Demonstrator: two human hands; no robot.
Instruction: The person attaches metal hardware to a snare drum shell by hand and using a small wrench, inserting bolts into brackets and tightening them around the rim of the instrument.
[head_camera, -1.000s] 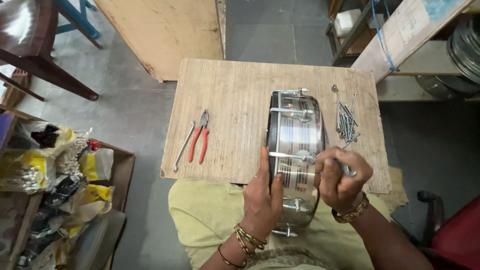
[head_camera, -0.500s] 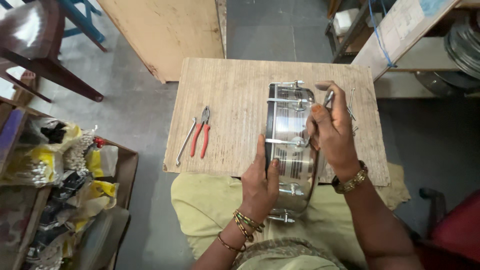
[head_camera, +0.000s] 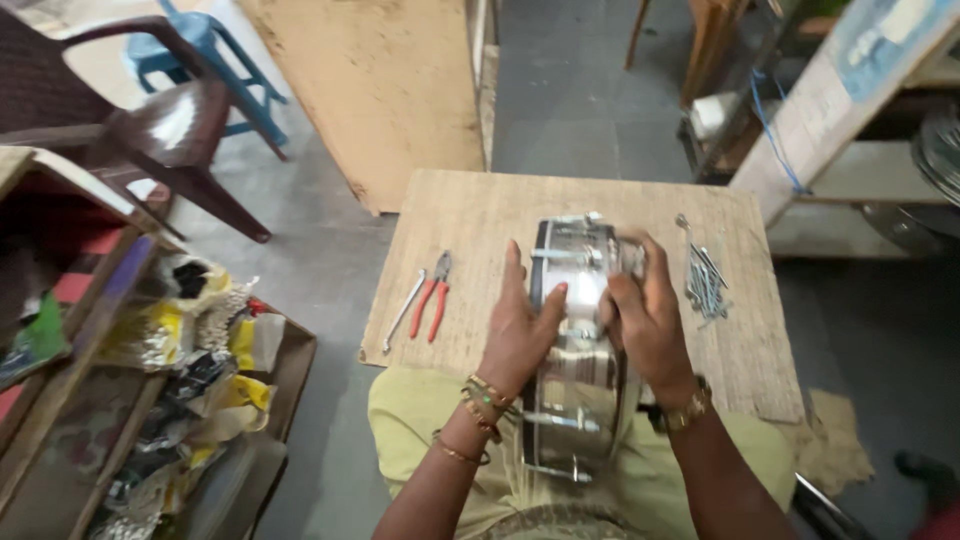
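— Chrome first: the metal drum shell (head_camera: 578, 350) stands on edge, its near end over our lap, its far end on the wooden board (head_camera: 470, 220).

— Our left hand (head_camera: 520, 325) lies flat and spread against its side; our right hand (head_camera: 645, 320) curls over the rim, its grip blurred.

— Red-handled pliers (head_camera: 432, 297) and a small wrench (head_camera: 402, 312) lie left, loose tension rods (head_camera: 705, 285) right.

— Beyond, a plywood sheet (head_camera: 380, 90) and a brown plastic chair (head_camera: 150, 130).

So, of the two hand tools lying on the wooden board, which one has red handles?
The pliers have the red handles. The slim bare-metal wrench lies just beside them, on the side farther from the left hand.
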